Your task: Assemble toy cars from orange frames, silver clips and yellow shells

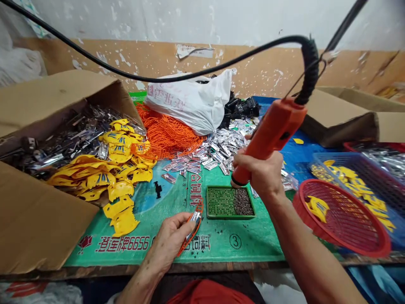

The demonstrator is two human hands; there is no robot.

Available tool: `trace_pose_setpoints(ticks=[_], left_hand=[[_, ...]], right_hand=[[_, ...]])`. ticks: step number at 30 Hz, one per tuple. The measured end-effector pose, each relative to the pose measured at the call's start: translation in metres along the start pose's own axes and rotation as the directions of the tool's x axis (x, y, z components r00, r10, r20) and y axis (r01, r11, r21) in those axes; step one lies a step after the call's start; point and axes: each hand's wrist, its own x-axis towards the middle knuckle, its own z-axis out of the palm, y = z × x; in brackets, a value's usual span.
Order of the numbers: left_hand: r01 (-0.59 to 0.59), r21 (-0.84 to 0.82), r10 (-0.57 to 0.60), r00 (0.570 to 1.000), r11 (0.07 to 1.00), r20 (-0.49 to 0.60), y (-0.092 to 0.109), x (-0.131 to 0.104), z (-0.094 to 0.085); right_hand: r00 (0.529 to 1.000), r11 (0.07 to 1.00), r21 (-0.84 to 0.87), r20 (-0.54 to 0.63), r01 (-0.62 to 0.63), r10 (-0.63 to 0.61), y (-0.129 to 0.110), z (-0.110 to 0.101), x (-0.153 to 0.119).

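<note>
I am pinching a small orange part (pixel 195 218) with a silver strip on it between the thumb and fingers of my left hand (pixel 172 234), keeping it near the front edge of the bench (pixel 224 267), just left of a green tray (pixel 221 200). My right hand (pixel 267 171) is closing around an orange power screwdriver (pixel 274 126), whose lower end is pointing down at the tray's far edge; I cannot tell whether it is touching. Dark screws (pixel 243 202) are filling the tray's right side, and its dotted base is showing on the left. The tray is sitting on a green printed sheet (pixel 253 245), where a black piece (pixel 157 190) is lying farther left. Behind the tray, silver strips (pixel 218 147) are spreading in a heap beside a tangle of orange frames (pixel 171 137), and a white bag (pixel 193 103) is resting against and over the frames. On my left, yellow pieces (pixel 122 190) are spilling from a cardboard box (pixel 41 228). On my right, a red basket (pixel 348 219) is tilting, with a yellow piece (pixel 318 208) lying inside. A black cord (pixel 177 79) is hanging across above everything, running to the screwdriver's top.
</note>
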Motion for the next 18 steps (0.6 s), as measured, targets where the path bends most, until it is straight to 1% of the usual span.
trace_pose_setpoints(ticks=[2, 5, 11, 18], left_hand=[[0.004, -0.012, -0.004, 1.0, 1.0, -0.004, 0.0, 0.001, 0.0], [0.006, -0.022, -0.006, 1.0, 1.0, -0.009, 0.002, 0.002, 0.001], [0.003, 0.004, -0.003, 0.999, 1.0, -0.038, 0.006, 0.0, 0.001], [-0.01, 0.014, 0.01, 0.999, 1.0, -0.054, 0.012, -0.004, 0.005]], right_hand=[[1.0, 1.0, -0.002, -0.029, -0.001, 0.001, 0.01, -0.001, -0.006], [0.998, 1.0, 0.003, -0.069, 0.001, 0.0, 0.018, -0.002, -0.008], [0.995, 0.999, 0.042, -0.095, 0.011, -0.007, 0.02, -0.002, -0.01], [0.995, 0.996, 0.083, -0.097, -0.02, 0.028, 0.021, 0.001, -0.011]])
